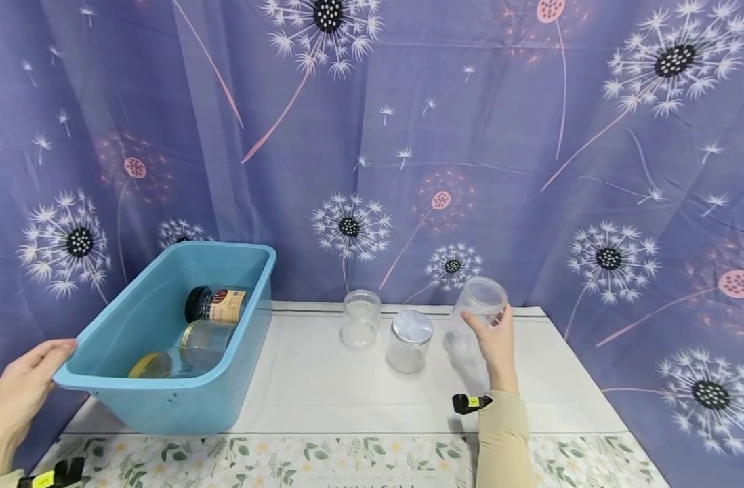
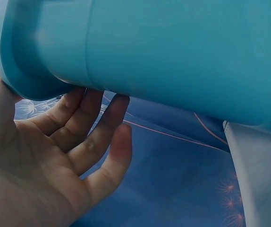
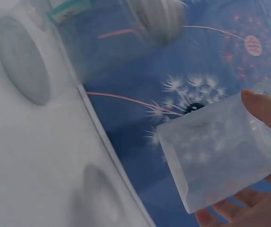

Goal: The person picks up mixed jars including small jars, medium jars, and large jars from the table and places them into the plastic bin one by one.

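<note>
Clear plastic jar (image 1: pixel 477 298) in the head view is grasped by the right hand (image 1: pixel 497 335) at the right of the surface (image 1: pixel 323 400), beside a silver-lidded jar (image 1: pixel 408 346) and another clear jar (image 1: pixel 361 322), while the left hand (image 1: pixel 24 386) grips the near left corner of a blue tub (image 1: pixel 164 407) containing three jars (image 1: pixel 210 339). The left wrist view shows that hand's fingers curled beneath the tub's rim. In the right wrist view, thumb and fingers hold the first jar, its base raised off the surface.

There are six jars (image 1: pixel 408 344), one bin (image 1: pixel 158 407) and two hands (image 1: pixel 497 339).
</note>
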The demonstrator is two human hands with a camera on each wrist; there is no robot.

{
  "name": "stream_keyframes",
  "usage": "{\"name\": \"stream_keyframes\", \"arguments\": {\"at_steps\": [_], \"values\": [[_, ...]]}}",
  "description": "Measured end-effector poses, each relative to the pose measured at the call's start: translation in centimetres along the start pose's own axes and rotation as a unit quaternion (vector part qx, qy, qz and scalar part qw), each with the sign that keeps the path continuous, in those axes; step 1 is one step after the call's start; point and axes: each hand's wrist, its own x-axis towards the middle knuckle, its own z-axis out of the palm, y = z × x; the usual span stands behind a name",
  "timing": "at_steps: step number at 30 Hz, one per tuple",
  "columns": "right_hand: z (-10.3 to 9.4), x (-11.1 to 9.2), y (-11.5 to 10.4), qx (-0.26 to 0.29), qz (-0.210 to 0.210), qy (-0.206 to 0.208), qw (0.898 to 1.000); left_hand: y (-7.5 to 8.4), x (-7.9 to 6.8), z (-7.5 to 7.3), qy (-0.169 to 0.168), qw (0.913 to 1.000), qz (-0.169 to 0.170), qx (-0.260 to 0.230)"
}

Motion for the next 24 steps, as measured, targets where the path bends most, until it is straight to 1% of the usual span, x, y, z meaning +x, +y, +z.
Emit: {"name": "stream_keyframes", "arguments": {"at_steps": [5, 8, 9, 12, 17, 21, 24], "values": [[-1.2, -0.5, -1.4, -0.018, 0.0, 0.016, 1.0, -0.2, 0.4, -0.1, -0.002, 1.0, 0.004, 0.0], [-1.5, -1.2, -2.4, -0.022, -0.007, 0.018, 1.0, 0.2, 0.1, -0.1, 0.003, 1.0, 0.002, -0.006], [-1.5, -1.4, -2.7, -0.021, -0.011, 0.017, 1.0, 0.4, 0.0, -0.2, 0.0, 0.9999, 0.004, -0.014], [-1.5, -2.0, -3.7, -0.016, -0.023, 0.013, 1.0, 0.6, -0.3, -0.3, 0.004, 0.9996, 0.003, -0.028], [-1.3, -3.0, -5.9, 0.022, -0.039, -0.002, 0.999, 0.3, -0.3, -0.3, -0.002, 0.9985, 0.008, -0.054], [-0.8, -3.9, -7.7, 0.05, -0.057, -0.022, 0.997, 0.1, 0.0, -0.3, -0.003, 0.9989, 0.003, -0.046], [-0.3, -4.3, -8.7, 0.061, -0.074, -0.035, 0.995, -0.1, 0.3, -0.3, 0.002, 0.9993, 0.0, -0.036]]}}
